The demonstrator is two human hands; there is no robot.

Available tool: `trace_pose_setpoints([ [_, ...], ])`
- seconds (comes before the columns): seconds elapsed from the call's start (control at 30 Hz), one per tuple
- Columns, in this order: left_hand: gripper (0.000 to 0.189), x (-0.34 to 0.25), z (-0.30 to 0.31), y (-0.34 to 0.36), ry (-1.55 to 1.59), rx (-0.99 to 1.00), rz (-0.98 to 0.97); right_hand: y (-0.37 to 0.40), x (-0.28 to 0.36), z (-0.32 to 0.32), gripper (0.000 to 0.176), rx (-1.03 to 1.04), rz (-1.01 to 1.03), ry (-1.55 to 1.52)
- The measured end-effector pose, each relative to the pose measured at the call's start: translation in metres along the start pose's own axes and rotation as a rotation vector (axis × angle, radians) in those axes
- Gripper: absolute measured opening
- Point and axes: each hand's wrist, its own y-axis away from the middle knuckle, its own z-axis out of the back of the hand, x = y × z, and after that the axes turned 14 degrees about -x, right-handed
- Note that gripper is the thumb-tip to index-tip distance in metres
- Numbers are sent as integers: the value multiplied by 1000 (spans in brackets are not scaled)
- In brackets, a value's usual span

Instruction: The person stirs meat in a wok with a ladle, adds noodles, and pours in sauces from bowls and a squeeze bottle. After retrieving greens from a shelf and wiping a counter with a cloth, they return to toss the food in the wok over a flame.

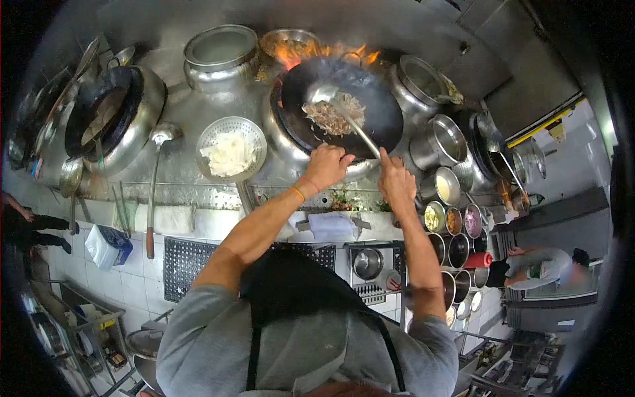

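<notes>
A black wok (pixel 382 109) sits over the burner, with flames (pixel 291 53) rising behind its far rim. Inside it lies a heap of browned, shredded food (pixel 337 118). My left hand (pixel 327 167) is closed at the wok's near rim. In my right hand (pixel 397 180) is the long handle of a cooking ladle (pixel 361 133), whose shiny head rests among the food. To the left, a perforated strainer (pixel 205 140) holds white, flat pieces (pixel 231 156) that look like wide noodles.
Another wok (pixel 79 126) stands left, near a ladle (pixel 155 185). Metal pots (pixel 221 63) line the back. On the right are a steel pot (pixel 448 140) and several small ingredient containers (pixel 473 221). A folded cloth (pixel 331 226) lies at the front edge. Another person (pixel 546 268) is far right.
</notes>
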Motion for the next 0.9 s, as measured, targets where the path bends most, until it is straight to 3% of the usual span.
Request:
trace_pose_setpoints([
  [0.07,35,11,7,-4,29,0,-6,-2,-4,-8,65,74,74,58],
  [0.1,35,-13,-12,-2,87,-44,37,0,-37,26,65,133,93,160],
  [0.2,35,-10,2,-4,19,-71,3,13,-35,34,59,130,5,111],
  [0.27,35,-16,5,-7,29,-42,-7,29,-41,22,53,-78,-114,-141],
  [0.3,36,-18,4,1,35,3,17,37,-39,25,53,-65,-112,-136],
  [0.4,37,0,-9,4,62,-11,35,62,-15,27,47,-276,-200,-541],
  [0.5,38,-7,-10,-9,68,-49,19,92,-3,4,44,-322,-255,-569],
  [0.57,37,-12,-4,-10,41,-27,29,114,-1,-23,45,-236,-336,-596],
  [0.6,37,-8,-7,-9,37,9,50,117,4,-22,45,-59,-473,-599],
  [0.7,37,-1,-14,-4,-16,-16,37,123,4,-21,46,27,-584,-709],
  [0.83,35,2,-15,-4,23,-57,35,133,9,-14,47,-39,-619,-780],
  [0.87,35,4,-14,-6,32,-57,17,144,1,-39,48,-185,-487,-739],
  [0.9,34,2,-10,-4,45,-49,4,147,2,-46,48,-174,-491,-743],
])
